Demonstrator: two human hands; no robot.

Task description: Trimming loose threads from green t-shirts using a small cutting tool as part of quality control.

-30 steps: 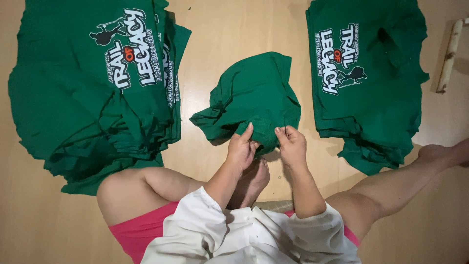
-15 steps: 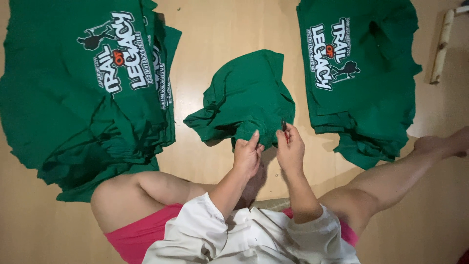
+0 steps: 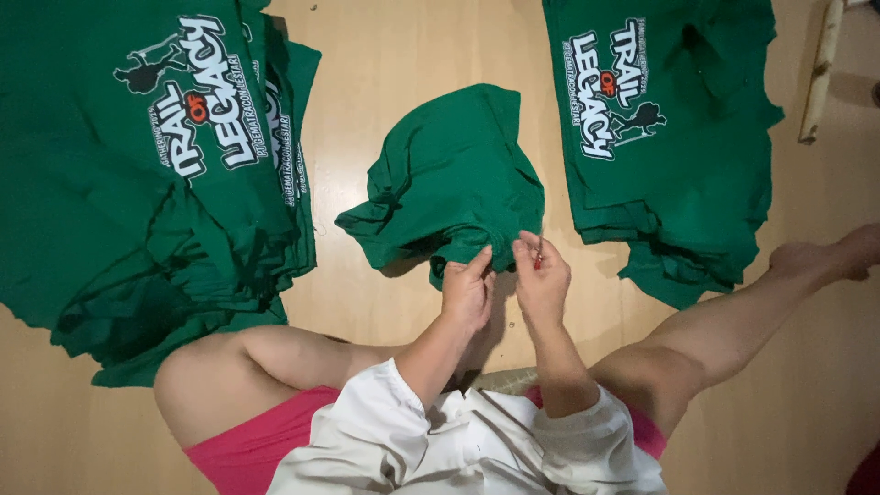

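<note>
A crumpled green shirt (image 3: 449,179) lies on the wooden floor (image 3: 385,55) in front of me, between my legs. My left hand (image 3: 467,291) pinches its near edge between thumb and fingers. Close beside it, my right hand (image 3: 541,278) also grips that near edge, with something small and reddish between the fingertips that I cannot make out. The two hands are almost touching.
A tall stack of green printed shirts (image 3: 156,174) spreads at the left. A smaller stack of the same shirts (image 3: 660,128) lies at the right. A pale wooden stick (image 3: 819,73) rests at the far right. My bare legs (image 3: 733,330) stretch out on both sides.
Both hands stayed at the shirt's near edge and shifted their fingers slightly. The view has drifted, so everything sits a little further left and lower than before.
</note>
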